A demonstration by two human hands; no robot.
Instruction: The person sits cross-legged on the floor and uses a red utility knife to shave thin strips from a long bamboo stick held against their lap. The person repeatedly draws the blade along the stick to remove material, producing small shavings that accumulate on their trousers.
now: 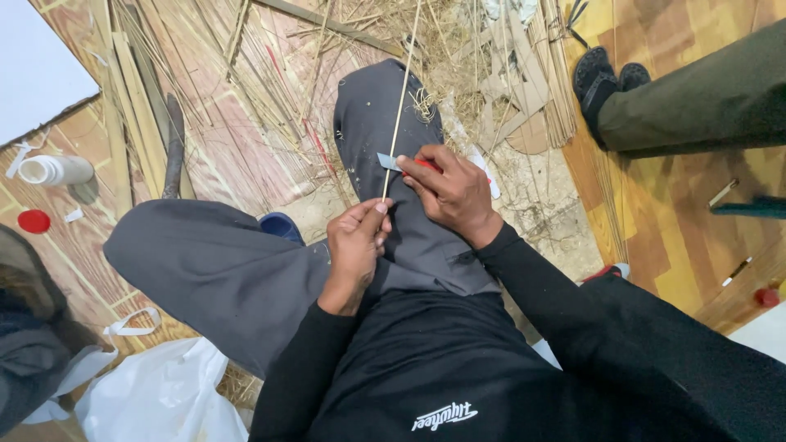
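My left hand (356, 245) pinches the lower end of a thin pale bamboo stick (401, 106) that points up and away over my knee. My right hand (450, 192) grips a small knife with a red handle (424, 164). Its short grey blade (388, 161) lies against the stick just above my left fingers. Both hands rest over my grey trouser leg (385, 115), and I sit cross-legged on the floor.
Bamboo strips and shavings (270, 74) litter the patterned floor ahead. A white bottle (56, 169) and a red cap (33, 221) lie at the left, white plastic bags (155, 393) at bottom left. Another person's leg and black sandal (602, 78) reach in at top right.
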